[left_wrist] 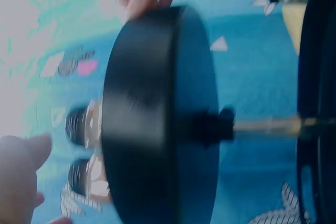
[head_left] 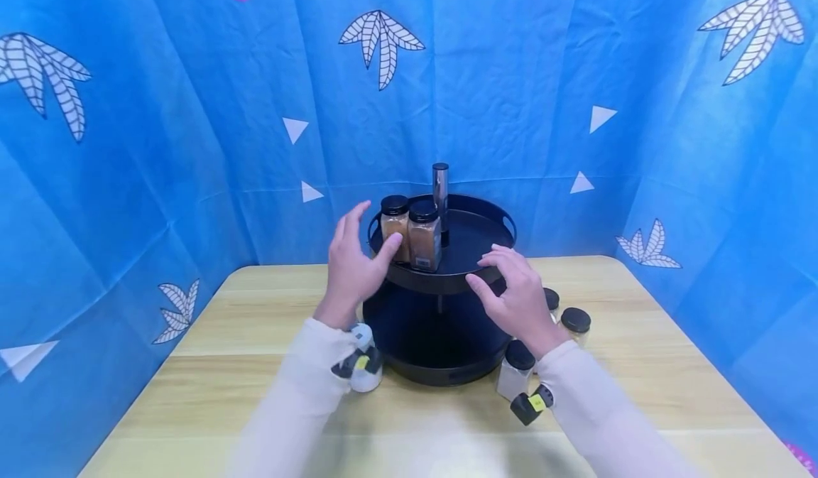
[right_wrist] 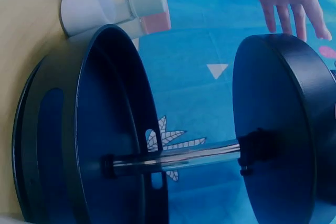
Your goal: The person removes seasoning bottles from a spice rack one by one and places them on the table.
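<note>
A black two-tier turntable rack stands on the table, its upper tray carried on a metal post. Two black-lidded spice jars, one with tan contents and one with brown contents, stand side by side at the upper tray's left front. My left hand is beside them with fingers spread, its thumb overlapping the tan jar in the head view. Over the tray's right front rim, my right hand holds nothing, fingers loosely bent. In the left wrist view, the right hand's fingertips are right at the rim.
Right of the rack, several black-lidded jars stand on the table, including a white-filled jar partly behind my right wrist. White-topped containers stand at the left front. Blue patterned curtain encloses the table's back and sides.
</note>
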Tool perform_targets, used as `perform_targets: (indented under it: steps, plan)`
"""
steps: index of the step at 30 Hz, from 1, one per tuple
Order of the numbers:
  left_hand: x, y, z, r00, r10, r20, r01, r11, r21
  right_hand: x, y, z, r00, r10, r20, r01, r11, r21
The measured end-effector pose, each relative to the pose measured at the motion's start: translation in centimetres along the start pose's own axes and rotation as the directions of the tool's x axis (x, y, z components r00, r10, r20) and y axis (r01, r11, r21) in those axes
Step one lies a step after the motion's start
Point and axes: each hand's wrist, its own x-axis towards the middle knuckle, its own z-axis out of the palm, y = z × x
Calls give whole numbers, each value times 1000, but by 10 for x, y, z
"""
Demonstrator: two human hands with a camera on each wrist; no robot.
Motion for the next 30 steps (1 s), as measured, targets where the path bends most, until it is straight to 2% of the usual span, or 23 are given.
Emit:
perform_targets:
  steps: [3, 6, 8, 11, 15, 18, 24, 30]
  plan:
    - [19, -9, -9, 988, -68, 141, 73, 997, -31, 0, -1, 1, 999, 30, 12, -30, 1000, 9]
    - [33, -19, -16, 955, -86, 283, 109, 992, -66, 0, -3, 3, 998, 56, 28, -56, 998, 18]
    - [40, -23, -18, 930, -97, 356, 133, 988, -79, 0, -4, 4, 997, 69, 41, -70, 997, 23]
    - [47, -28, -19, 900, -111, 421, 156, 985, -73, 0, -6, 5, 995, 80, 53, -81, 996, 27]
    - [51, -31, -14, 882, -120, 456, 164, 985, -59, -1, -4, 4, 996, 78, 41, -78, 997, 23]
    - [54, -31, -6, 879, -107, 464, 152, 986, -60, -1, -2, 1, 997, 72, 22, -72, 997, 17]
    - [57, -32, -1, 898, -79, 433, 135, 986, -100, -2, -2, 1, 997, 73, 5, -73, 997, 27]
    - [58, -34, -3, 912, -47, 409, 103, 988, -118, -2, -4, 2, 997, 76, -1, -76, 997, 32]
